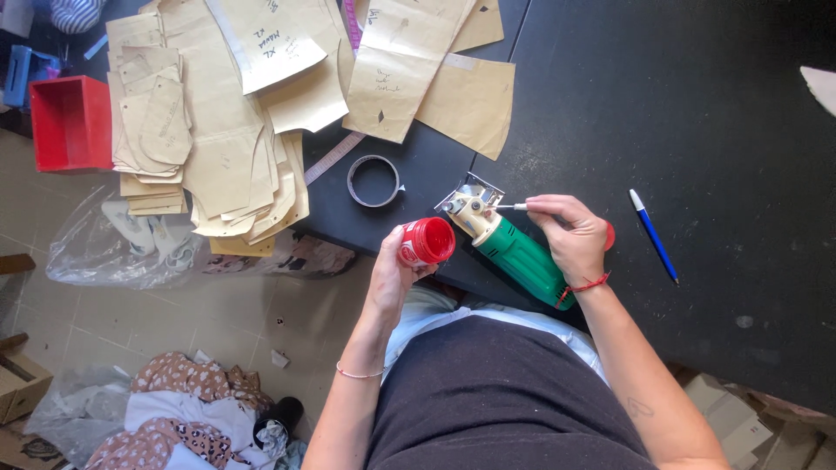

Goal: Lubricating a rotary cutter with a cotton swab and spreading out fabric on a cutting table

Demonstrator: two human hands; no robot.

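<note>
The black table (pixel 697 113) lay open right of the green rotary cutter (pixel 514 248), save a blue pen (pixel 653 235); leftward, stacked paper patterns (pixel 218 130), a tape roll (pixel 374 181) and a ruler (pixel 333 158) crowded the edge; the red jar (pixel 427 242) blocked the cutter's near left.

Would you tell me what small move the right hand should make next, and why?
Probably ease the thin tool in the right hand onto the cutter's metal head: its tip sits right at it, while the left hand holds the open red jar beside.
</note>
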